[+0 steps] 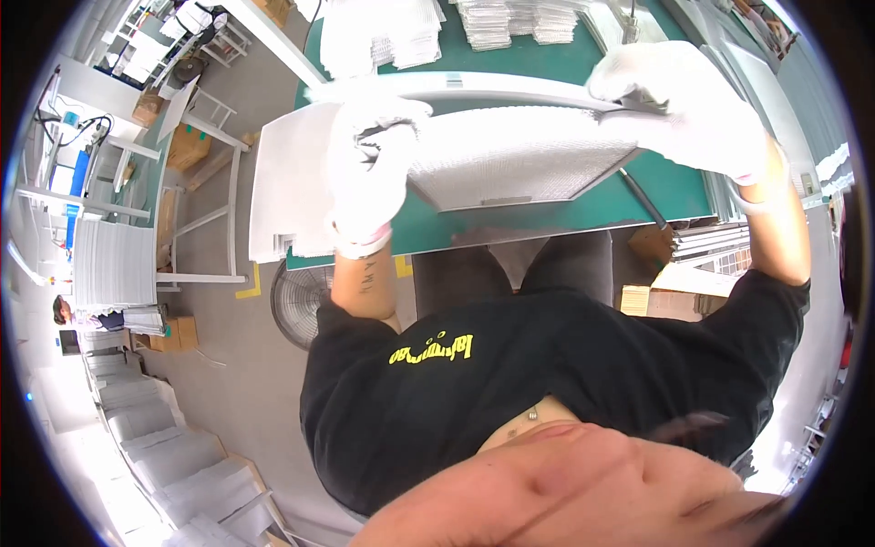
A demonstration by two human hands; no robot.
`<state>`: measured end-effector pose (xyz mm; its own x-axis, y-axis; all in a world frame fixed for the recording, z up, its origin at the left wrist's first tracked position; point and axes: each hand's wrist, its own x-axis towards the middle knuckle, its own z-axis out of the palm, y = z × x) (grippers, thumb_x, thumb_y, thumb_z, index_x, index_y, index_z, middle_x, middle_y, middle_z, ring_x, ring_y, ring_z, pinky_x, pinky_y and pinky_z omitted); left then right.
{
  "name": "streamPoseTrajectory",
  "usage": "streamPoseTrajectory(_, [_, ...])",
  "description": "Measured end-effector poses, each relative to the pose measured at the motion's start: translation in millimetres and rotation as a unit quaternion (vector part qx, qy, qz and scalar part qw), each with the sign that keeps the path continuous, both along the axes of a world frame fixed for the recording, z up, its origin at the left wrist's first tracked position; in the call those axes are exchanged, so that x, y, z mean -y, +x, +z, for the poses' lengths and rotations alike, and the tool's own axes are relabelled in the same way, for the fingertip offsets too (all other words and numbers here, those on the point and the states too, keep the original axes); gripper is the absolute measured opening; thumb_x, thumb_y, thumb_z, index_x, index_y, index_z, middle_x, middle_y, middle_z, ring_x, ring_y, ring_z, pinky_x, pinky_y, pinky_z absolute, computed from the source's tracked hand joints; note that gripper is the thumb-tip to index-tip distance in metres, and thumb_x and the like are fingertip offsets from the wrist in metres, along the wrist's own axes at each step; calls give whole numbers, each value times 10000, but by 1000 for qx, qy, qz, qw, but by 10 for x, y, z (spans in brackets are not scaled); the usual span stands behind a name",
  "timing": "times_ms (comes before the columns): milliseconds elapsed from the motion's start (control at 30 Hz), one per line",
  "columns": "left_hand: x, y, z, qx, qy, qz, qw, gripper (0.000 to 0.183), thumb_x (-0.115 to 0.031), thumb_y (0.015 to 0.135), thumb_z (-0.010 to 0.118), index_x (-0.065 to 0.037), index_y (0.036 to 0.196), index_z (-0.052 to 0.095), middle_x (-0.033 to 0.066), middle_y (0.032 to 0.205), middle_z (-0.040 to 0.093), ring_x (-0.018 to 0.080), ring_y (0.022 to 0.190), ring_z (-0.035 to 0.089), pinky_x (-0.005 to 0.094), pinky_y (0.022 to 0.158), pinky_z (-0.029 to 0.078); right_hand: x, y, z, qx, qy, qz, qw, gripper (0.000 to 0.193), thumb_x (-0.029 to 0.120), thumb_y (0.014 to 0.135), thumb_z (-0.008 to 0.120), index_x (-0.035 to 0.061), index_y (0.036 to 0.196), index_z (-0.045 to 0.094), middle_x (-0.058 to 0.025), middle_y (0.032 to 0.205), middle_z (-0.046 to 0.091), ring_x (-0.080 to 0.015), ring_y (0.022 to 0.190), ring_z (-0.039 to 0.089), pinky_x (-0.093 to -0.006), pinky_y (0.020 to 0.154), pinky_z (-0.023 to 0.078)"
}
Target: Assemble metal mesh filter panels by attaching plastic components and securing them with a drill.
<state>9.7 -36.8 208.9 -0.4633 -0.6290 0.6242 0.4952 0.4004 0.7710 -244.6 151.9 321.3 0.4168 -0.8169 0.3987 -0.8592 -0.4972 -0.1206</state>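
Both my hands wear white gloves and are raised over a green worktable (629,196). Between them is a silvery mesh panel (510,159), tilted, with a small label-like patch at its near edge. A long pale strip (492,85) runs along the panel's far side, bowed slightly. My left hand (372,169) is closed at the left end of the panel and strip, fingers curled. At the right end, my right hand (688,109) pinches the strip and the panel's corner. Glare hides exactly where the fingers meet the edges. A dark rod-like tool (645,199) lies on the table below my right hand.
White sheets or panels (287,182) are stacked at the table's left end. More stacks of pale panels (383,36) stand at the back. A round floor fan (301,308) is below the table's left corner. Cardboard boxes (652,251) sit underneath at right.
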Motion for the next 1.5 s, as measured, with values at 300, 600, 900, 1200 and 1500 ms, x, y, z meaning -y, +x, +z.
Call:
streamPoseTrajectory(300, [91, -62, -238, -47, -78, 107, 990, 339, 42, 830, 669, 11, 1146, 550, 96, 1045, 598, 107, 839, 572, 239, 747, 483, 225, 216, -78, -54, 61, -37, 996, 385, 132, 889, 629, 55, 1266, 633, -140, 1145, 695, -295, 1018, 668, -346, 958, 503])
streamPoseTrajectory(600, [83, -235, -338, -142, -113, 261, 948, 669, 21, 758, 794, -7, 1328, 444, 89, 1144, 570, 120, 905, 593, 239, 751, 503, 457, 493, -135, 7, -15, -3, 1000, 374, 119, 904, 607, 77, 1275, 634, -149, 1050, 690, -308, 933, 662, -357, 881, 514])
streamPoseTrajectory(900, [144, -345, -459, -91, -160, 375, 908, 257, 50, 910, 639, 63, 1166, 624, 116, 997, 683, 126, 853, 642, 245, 746, 525, 503, 453, -115, -3, -22, -2, 1000, 352, 114, 893, 613, 54, 1236, 660, -146, 919, 646, -310, 843, 622, -375, 781, 496])
streamPoseTrajectory(1200, [187, -250, -416, -138, -105, 281, 944, 310, 48, 880, 660, 60, 1186, 609, 101, 999, 667, 120, 832, 632, 236, 737, 522, 517, 495, -167, -9, -19, -7, 1000, 378, 91, 861, 649, 77, 1238, 667, -136, 900, 636, -300, 836, 611, -379, 784, 490])
streamPoseTrajectory(1500, [417, -282, -564, -66, -200, 230, 950, 339, 17, 924, 579, 41, 1257, 521, 133, 1114, 615, 172, 935, 622, 290, 834, 515, 380, 316, -108, -47, -46, -59, 996, 422, 82, 866, 661, 68, 1288, 639, -119, 1122, 680, -243, 998, 639, -343, 904, 503])
